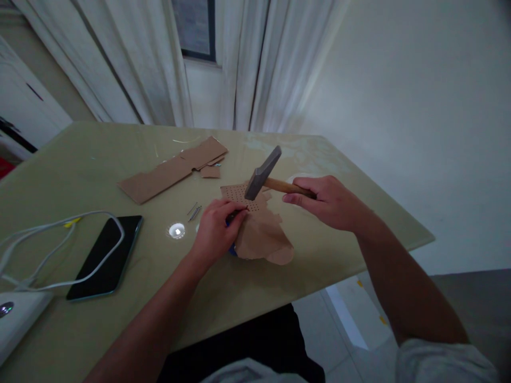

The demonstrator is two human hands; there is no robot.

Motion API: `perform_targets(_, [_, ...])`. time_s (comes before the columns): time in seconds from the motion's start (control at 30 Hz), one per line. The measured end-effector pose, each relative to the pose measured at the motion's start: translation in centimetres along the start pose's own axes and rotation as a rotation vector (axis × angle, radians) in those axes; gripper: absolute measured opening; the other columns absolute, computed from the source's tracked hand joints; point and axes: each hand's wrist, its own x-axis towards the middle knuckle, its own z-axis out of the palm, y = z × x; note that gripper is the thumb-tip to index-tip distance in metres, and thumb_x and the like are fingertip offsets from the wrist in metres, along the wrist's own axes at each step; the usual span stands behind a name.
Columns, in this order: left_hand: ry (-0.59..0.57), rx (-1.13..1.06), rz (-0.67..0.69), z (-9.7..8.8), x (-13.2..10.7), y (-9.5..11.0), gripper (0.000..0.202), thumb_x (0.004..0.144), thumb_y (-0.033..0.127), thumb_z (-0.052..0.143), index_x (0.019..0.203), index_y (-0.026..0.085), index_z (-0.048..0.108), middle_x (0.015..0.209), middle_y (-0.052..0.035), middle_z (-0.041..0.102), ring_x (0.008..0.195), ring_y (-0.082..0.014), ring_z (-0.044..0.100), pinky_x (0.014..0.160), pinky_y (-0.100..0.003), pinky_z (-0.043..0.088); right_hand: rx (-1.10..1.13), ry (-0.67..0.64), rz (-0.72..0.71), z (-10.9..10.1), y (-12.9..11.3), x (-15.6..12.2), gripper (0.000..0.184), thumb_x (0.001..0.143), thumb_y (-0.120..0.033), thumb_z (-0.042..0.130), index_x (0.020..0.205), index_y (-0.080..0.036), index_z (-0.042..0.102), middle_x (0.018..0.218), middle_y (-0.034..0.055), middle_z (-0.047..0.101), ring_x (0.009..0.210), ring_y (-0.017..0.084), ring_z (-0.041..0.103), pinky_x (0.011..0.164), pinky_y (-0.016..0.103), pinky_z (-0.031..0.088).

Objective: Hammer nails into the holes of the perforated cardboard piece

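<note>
My right hand (325, 202) is wrapped around the wooden handle of a hammer (263, 173). The hammer's grey metal head hangs just above a brown cardboard piece (261, 234) dotted with rows of small holes. On that cardboard, my left hand (217, 223) is closed in a pinch, its fingertips on a thin dark nail (247, 208) that is mostly hidden by the fingers. Something blue (232, 250) peeks out beneath the cardboard by the left hand. Several loose nails (195, 213) lie on the table left of this hand.
Torn cardboard strips (171, 173) lie farther back on the pale table (319, 255). At the left are a black-screened tablet (106, 258), a looping white cable (120, 234) and a white device (22, 319). A small clear round object (176, 230) sits near the nails. Curtains and a wall stand behind.
</note>
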Motion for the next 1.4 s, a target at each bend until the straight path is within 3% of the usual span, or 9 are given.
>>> perform_targets(0.13, [-0.004,0.001,0.000,0.0,-0.1,-0.2,0.015,0.101,0.028,0.071,0.102,0.023,0.085,0.099,-0.0075,0.083,0.094,-0.0262,0.074,0.087,-0.040,0.058,0.008,0.020,0.023,-0.1,0.0,0.2,0.058,0.103,-0.066,0.066,0.068,-0.023,0.048,0.058,-0.0043,0.044,0.057,0.013,0.041,0.061,0.032,0.024])
perform_targets(0.33, [-0.025,0.023,0.002,0.0,0.0,-0.1,0.014,0.101,0.024,0.071,0.101,0.022,0.085,0.097,-0.0074,0.081,0.093,-0.0261,0.072,0.086,-0.040,0.057,-0.140,-0.144,0.091,0.6,-0.6,0.3,0.052,0.105,-0.061,0.064,0.073,-0.022,0.052,0.067,-0.0025,0.052,0.063,0.015,0.045,0.066,0.033,0.025])
perform_targets(0.53, [-0.020,-0.032,-0.016,0.1,-0.1,-0.2,0.015,0.102,0.026,0.070,0.102,0.021,0.084,0.101,-0.0075,0.076,0.093,-0.0240,0.071,0.086,-0.039,0.059,-0.086,-0.039,0.091,-0.3,-1.0,-0.2,0.061,0.104,-0.075,0.055,0.073,-0.023,0.048,0.063,-0.0035,0.046,0.062,0.015,0.043,0.065,0.032,0.025])
perform_targets(0.6, [-0.001,-0.064,-0.025,0.2,-0.1,-0.2,0.014,0.101,0.026,0.071,0.103,0.021,0.084,0.104,-0.0073,0.073,0.092,-0.0219,0.071,0.085,-0.037,0.060,-0.071,-0.037,0.089,-0.1,-1.1,-0.3,0.060,0.104,-0.074,0.054,0.073,-0.023,0.046,0.063,-0.0036,0.046,0.062,0.014,0.043,0.065,0.032,0.025])
perform_targets(0.77, [0.011,-0.062,-0.005,0.4,-0.1,-0.2,0.013,0.101,0.025,0.070,0.098,0.021,0.082,0.103,-0.0062,0.070,0.091,-0.0207,0.070,0.085,-0.036,0.060,-0.204,-0.121,0.100,0.7,-1.1,-0.3,0.049,0.106,-0.064,0.059,0.080,-0.022,0.057,0.070,-0.0018,0.054,0.066,0.015,0.046,0.067,0.033,0.024])
perform_targets(1.0, [-0.003,-0.059,-0.014,0.5,-0.1,-0.4,0.013,0.102,0.026,0.071,0.101,0.021,0.083,0.103,-0.0062,0.071,0.090,-0.0210,0.071,0.085,-0.037,0.060,-0.093,-0.017,0.111,0.1,-1.0,-0.3,0.060,0.104,-0.074,0.056,0.073,-0.024,0.046,0.063,-0.0035,0.046,0.062,0.015,0.043,0.064,0.033,0.024])
perform_targets(1.23, [0.001,-0.048,-0.004,0.4,-0.1,-0.3,0.013,0.101,0.023,0.070,0.100,0.020,0.083,0.101,-0.0059,0.070,0.090,-0.0207,0.071,0.084,-0.035,0.059,-0.174,-0.105,0.109,1.2,-0.9,-0.4,0.050,0.106,-0.064,0.059,0.078,-0.023,0.055,0.067,-0.0026,0.052,0.064,0.015,0.046,0.066,0.033,0.025])
perform_targets(1.4, [-0.002,-0.045,-0.005,0.4,-0.1,-0.3,0.014,0.102,0.024,0.070,0.101,0.019,0.083,0.102,-0.0069,0.071,0.091,-0.0212,0.071,0.084,-0.037,0.058,-0.114,-0.016,0.125,0.5,-1.2,-0.5,0.058,0.104,-0.072,0.056,0.073,-0.024,0.048,0.064,-0.0030,0.048,0.062,0.015,0.043,0.064,0.033,0.024])
